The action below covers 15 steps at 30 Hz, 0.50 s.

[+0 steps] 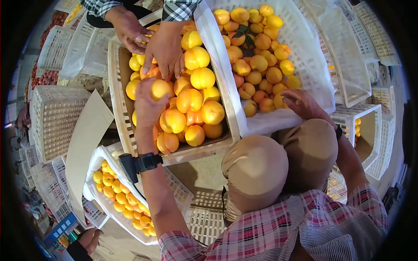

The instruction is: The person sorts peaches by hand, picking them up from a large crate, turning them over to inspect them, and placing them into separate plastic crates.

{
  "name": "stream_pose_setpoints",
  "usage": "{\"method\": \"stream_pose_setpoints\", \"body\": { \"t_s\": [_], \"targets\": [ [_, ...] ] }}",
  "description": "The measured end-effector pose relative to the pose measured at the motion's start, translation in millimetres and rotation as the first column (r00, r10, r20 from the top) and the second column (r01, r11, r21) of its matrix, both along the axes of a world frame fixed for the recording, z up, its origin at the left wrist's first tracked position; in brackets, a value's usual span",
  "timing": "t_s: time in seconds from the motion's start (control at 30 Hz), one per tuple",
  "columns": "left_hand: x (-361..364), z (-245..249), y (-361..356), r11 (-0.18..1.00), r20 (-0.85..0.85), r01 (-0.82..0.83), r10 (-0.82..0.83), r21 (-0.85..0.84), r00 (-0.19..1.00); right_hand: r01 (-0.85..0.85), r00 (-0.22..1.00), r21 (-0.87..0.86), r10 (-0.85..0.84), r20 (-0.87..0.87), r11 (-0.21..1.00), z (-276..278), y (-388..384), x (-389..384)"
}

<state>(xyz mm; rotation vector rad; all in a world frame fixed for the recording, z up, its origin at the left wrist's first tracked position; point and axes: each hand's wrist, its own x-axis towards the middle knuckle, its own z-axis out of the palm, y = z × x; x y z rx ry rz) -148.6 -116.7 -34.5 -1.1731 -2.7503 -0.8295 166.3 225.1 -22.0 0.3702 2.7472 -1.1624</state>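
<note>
My left hand (147, 102), with a black band and device on its wrist, reaches into the left crate (114, 93) with its fingers round a yellow peach (160, 88). Larger yellow-orange peaches (189, 100) fill this cardboard-lined crate. My right hand (303, 103) hovers at the near right edge of the peaches (273, 75) in the right crate (307, 48), its fingers apart and nothing visible in them. White liner covers that crate's walls. Two hands of another person (165, 50), in checked sleeves, work over the far part of the left crate.
My knees (254, 172) are close to the near crate edges. A lined crate of smaller peaches (119, 195) stands low at left, beside a cardboard sheet (89, 139). Stacked white crates (58, 117) flank both sides. Green leaves (247, 34) lie among the right crate's peaches.
</note>
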Motion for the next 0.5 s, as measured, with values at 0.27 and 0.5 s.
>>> {"method": "stream_pose_setpoints", "body": {
  "t_s": [0.27,0.5],
  "targets": [
    [13.7,7.3,17.2,0.994,0.353,-0.07,0.096,-0.086,0.931,0.03,0.999,-0.066,-0.027,0.039,0.997,-1.1,0.2,0.9],
    [0.3,-20.8,5.3,0.984,0.34,-0.176,0.171,-0.017,0.925,0.041,0.995,-0.069,-0.035,0.09,0.997,0.6,-0.6,-0.4]
  ]
}}
